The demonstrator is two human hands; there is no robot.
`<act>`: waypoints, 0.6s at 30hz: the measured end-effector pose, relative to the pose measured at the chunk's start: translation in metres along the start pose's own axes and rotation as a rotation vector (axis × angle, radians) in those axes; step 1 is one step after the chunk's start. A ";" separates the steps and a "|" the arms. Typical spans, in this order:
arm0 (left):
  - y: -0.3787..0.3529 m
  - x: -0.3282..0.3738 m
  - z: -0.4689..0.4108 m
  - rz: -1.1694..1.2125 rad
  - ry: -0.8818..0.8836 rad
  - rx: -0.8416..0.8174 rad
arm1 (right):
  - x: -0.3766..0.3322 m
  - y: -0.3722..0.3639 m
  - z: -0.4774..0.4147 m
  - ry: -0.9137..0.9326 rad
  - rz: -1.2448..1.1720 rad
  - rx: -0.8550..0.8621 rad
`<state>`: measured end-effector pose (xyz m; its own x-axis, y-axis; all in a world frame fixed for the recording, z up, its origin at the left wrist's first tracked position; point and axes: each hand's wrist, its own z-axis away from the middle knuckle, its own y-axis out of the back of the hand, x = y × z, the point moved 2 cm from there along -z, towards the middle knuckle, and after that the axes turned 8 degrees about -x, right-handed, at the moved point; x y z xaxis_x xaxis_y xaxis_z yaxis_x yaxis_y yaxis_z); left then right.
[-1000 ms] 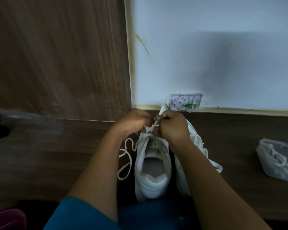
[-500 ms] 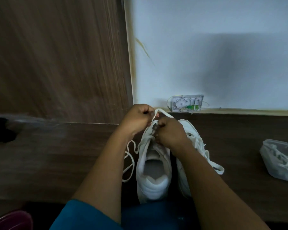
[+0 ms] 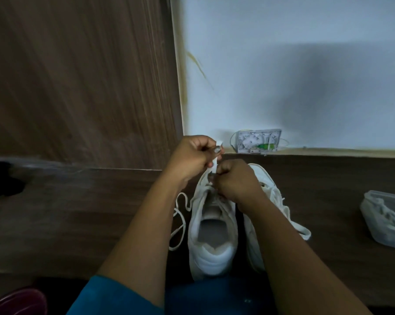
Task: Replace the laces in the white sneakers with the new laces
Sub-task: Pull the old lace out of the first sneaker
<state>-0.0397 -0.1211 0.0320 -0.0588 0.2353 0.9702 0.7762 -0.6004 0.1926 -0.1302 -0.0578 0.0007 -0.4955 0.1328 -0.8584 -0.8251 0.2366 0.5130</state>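
Left hand (image 3: 193, 156) is curled in a fist, pinching a flat white lace (image 3: 215, 163) and holding it straight up over the toe end of a sneaker (image 3: 212, 237). Right hand (image 3: 236, 181) sits just below, fingers curled tight, pinching the same lace where it meets the eyelets. The sneaker is smooth white with a padded heel, its heel nearest the person. A second sneaker (image 3: 272, 192) touches its right side, partly hidden by the forearm. A thin cord (image 3: 180, 215) loops just left of the sneaker. A soft clear pouch (image 3: 385, 220) of laces lies well apart at right. The dark wood-grain surface (image 3: 78, 212) has bare stretches either side of the sneakers and ends at a pale wall (image 3: 282, 64) and a streaked wooden panel (image 3: 78, 76).
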 end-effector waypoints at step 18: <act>0.007 -0.013 0.000 -0.282 0.222 -0.043 | 0.005 -0.002 -0.007 -0.151 -0.272 0.059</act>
<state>-0.0328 -0.1284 0.0203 -0.4055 0.2271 0.8854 0.6830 -0.5685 0.4586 -0.1332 -0.0641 -0.0042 -0.2096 0.1978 -0.9576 -0.9025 0.3377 0.2673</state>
